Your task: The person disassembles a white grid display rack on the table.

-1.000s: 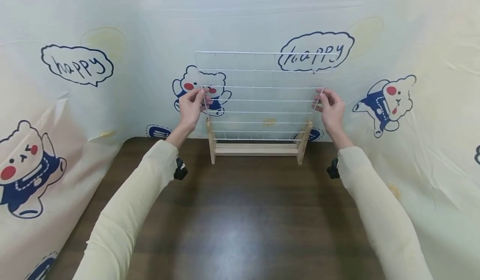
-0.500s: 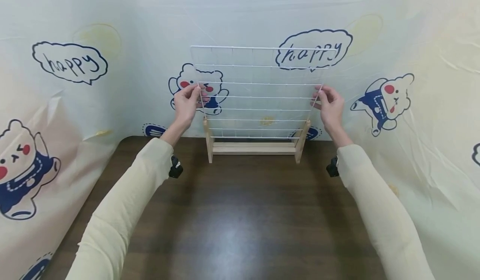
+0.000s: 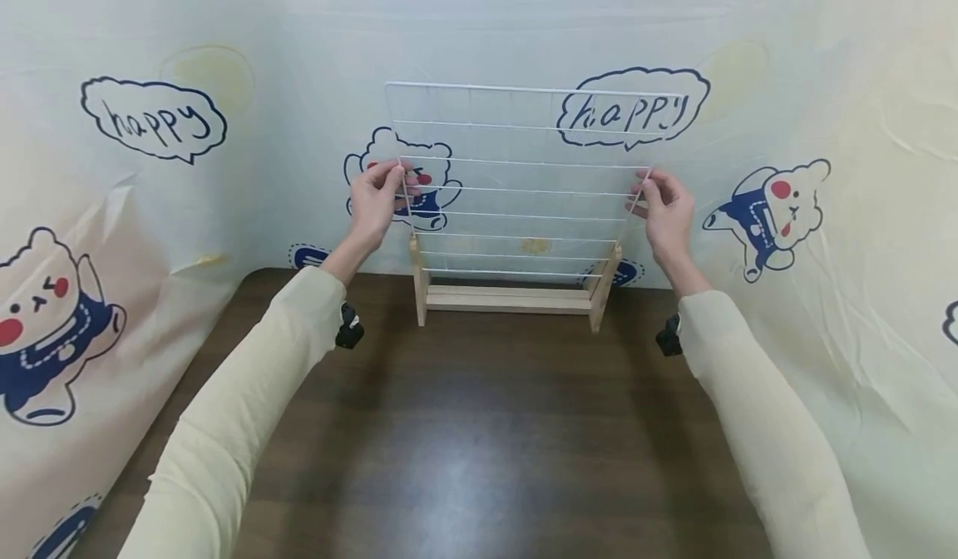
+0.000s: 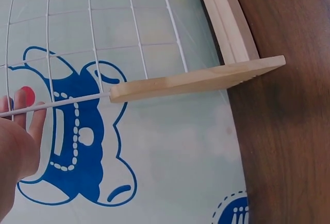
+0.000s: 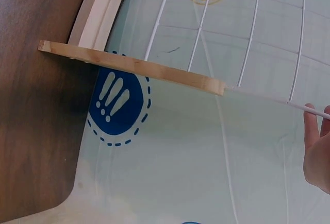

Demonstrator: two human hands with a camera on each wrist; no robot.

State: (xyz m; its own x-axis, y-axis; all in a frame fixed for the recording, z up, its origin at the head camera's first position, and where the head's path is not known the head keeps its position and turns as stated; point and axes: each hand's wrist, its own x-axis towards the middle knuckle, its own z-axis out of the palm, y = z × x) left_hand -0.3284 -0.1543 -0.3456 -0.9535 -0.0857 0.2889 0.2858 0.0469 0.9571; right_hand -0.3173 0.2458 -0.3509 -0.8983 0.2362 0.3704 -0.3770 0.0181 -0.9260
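A white wire grid panel point(image 3: 516, 161) stands upright in a pale wooden stand point(image 3: 509, 299) at the table's back. My left hand point(image 3: 377, 200) pinches the panel's left edge between thumb and fingers, above the stand's left side piece point(image 4: 180, 82). On the opposite edge my right hand point(image 3: 669, 212) grips the wire likewise, above the right side piece point(image 5: 154, 71). In the wrist views only part of each hand shows, and the thumbs are out of sight. The panel's lower end meets the stand between both wooden sides.
A dark brown wooden table point(image 3: 464, 426) extends in front of the stand. Close behind the panel hangs a pale cloth backdrop point(image 3: 299, 35) printed with bears and "happy" bubbles, which also closes off both sides.
Both hands have risen slightly, still gripping the side edges. The panel's top edge is a little higher in the head view, while the stand stays in place.
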